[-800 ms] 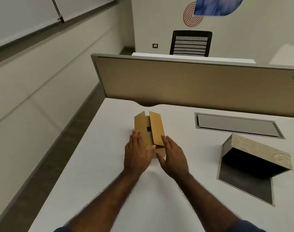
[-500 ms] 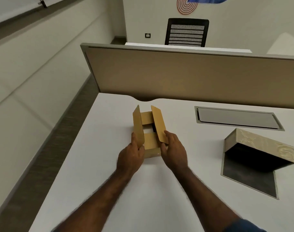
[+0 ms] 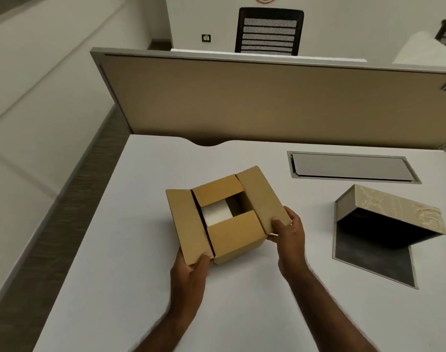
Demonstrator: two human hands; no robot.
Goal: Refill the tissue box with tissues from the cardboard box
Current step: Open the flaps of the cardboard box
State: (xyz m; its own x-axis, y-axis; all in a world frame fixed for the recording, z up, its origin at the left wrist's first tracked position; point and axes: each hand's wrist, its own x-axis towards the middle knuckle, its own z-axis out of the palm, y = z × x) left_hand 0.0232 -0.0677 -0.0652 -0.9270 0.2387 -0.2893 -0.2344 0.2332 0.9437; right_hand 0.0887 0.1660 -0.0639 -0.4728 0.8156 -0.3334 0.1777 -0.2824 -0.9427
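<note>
A brown cardboard box stands on the white desk in front of me. Its two long flaps are spread outward and the two short flaps lie half folded in. Through the gap a white stack of tissues shows inside. My left hand grips the near corner of the left flap. My right hand pinches the near end of the right flap. The beige patterned tissue box lies to the right with its lid propped open over a dark base.
A tan partition panel closes off the desk's far edge. A grey cable hatch is set into the desk behind the tissue box. The desk's left edge drops to the floor. A black chair stands beyond the partition.
Both hands have pulled the two long flaps from upright to spread flat outward, which exposed the white tissues. The view has tilted down and closer to the box.
</note>
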